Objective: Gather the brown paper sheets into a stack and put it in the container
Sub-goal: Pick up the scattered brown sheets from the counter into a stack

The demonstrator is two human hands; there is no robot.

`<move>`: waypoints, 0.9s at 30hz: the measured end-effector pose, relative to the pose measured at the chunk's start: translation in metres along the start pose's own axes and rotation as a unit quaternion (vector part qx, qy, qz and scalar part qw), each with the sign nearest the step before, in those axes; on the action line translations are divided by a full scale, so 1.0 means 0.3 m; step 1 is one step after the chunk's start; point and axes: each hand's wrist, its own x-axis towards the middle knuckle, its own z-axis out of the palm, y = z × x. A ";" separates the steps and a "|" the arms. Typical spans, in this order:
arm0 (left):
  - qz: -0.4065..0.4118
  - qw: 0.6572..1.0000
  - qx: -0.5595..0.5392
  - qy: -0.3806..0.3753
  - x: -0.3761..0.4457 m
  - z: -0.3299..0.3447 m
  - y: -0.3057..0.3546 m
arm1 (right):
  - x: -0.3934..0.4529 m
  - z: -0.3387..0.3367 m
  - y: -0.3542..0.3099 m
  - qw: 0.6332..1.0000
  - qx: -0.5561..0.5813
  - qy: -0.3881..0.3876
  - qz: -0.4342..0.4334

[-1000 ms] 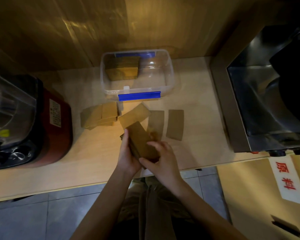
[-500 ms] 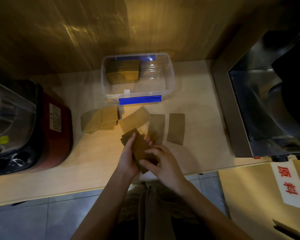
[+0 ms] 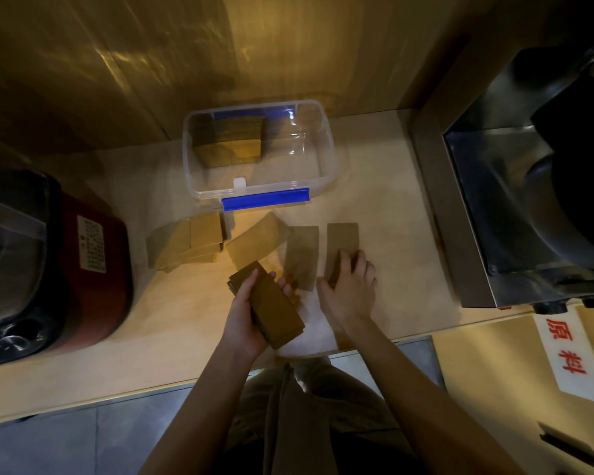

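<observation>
My left hand (image 3: 246, 315) grips a stack of brown paper sheets (image 3: 270, 305) above the counter's front edge. My right hand (image 3: 348, 286) lies spread on the near end of the rightmost loose brown sheet (image 3: 342, 240), fingers flat on it. Two more loose sheets lie beside it: a middle sheet (image 3: 302, 252) and a tilted sheet (image 3: 254, 243). A small heap of sheets (image 3: 186, 245) sits further left. The clear container (image 3: 324, 166) with blue clips stands behind them and holds a brown stack (image 3: 232, 140) in its left part.
A red and black appliance (image 3: 83, 269) stands at the left of the counter. A steel machine (image 3: 515, 186) stands at the right. A wooden wall rises behind the container. A cardboard box with a white label (image 3: 566, 354) sits low at the right.
My right hand has let go of the held stack and moved right onto the rightmost loose sheet. The left hand alone now holds the stack.
</observation>
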 end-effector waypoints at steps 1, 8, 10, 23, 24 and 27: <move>-0.002 1.000 -0.005 -0.008 -0.002 -0.002 0.001 | -0.001 0.003 0.002 1.000 -0.003 0.005 -0.002; 0.001 1.000 0.003 0.011 -0.005 -0.010 0.003 | 0.022 -0.047 -0.003 0.989 0.139 0.043 0.026; 0.005 1.000 0.005 0.007 -0.007 -0.010 0.004 | 0.026 -0.061 -0.021 0.981 0.183 0.046 0.042; 0.030 0.999 -0.026 0.009 -0.025 -0.034 0.024 | 0.010 0.036 -0.203 0.982 0.180 0.018 0.053; 0.028 0.999 -0.029 0.012 -0.025 -0.040 0.026 | 0.009 0.043 -0.205 0.984 0.171 0.019 0.051; 0.028 0.999 -0.030 0.018 -0.026 -0.053 0.029 | 0.003 0.064 -0.211 0.990 0.130 0.025 0.045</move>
